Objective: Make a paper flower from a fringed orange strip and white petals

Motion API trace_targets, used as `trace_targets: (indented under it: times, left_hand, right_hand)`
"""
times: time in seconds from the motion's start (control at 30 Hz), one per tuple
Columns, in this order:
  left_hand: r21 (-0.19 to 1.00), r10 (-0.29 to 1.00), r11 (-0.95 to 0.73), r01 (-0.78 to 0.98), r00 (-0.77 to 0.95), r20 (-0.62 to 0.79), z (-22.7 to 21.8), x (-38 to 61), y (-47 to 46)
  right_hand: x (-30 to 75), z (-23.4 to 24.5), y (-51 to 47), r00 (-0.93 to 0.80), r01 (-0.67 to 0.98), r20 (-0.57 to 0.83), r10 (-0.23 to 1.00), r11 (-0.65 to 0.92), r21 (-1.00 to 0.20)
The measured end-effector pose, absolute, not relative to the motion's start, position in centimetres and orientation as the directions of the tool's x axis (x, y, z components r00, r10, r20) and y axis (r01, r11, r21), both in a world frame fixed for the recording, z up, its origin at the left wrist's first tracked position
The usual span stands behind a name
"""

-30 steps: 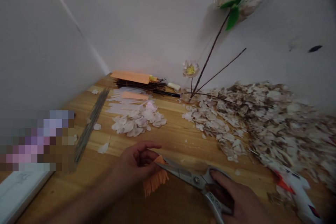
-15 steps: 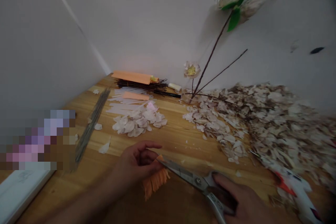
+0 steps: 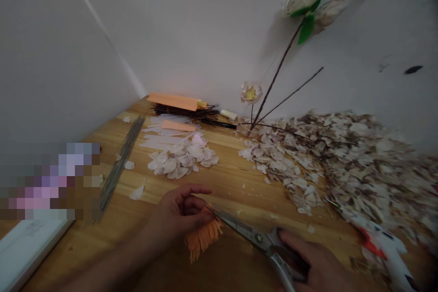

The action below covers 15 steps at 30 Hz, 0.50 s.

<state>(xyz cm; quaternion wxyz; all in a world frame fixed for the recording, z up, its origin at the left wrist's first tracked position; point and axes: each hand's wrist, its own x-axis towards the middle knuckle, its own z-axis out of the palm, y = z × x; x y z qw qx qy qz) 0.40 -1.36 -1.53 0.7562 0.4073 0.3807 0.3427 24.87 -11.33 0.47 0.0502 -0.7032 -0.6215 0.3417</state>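
The left hand [image 3: 179,214] pinches the orange fringed paper [image 3: 204,238] just above the table [image 3: 232,178], fringe hanging toward the person; the right hand [image 3: 308,267], closed around the scissors [image 3: 246,232], slants them in from the right, nearly shut tips at the paper's top edge
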Motion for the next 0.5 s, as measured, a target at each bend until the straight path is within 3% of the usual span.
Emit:
trace_targets:
  times: [0.2, 0.5]
  left_hand:
    - [0.873, 0.823, 0.441, -0.208, 0.481, -0.301, -1.4, 0.4, -1.4]
    - [0.874, 0.825, 0.441, -0.207, 0.476, -0.303, -1.4, 0.5, -1.4]
  right_hand:
    - [24.6, 0.7, -11.1, -0.027, 0.841, -0.422, 0.906, -0.208, -0.500]
    - [25.4, -0.9, -12.0, 0.080, 0.923, -0.354, 0.932, -0.204, -0.327]
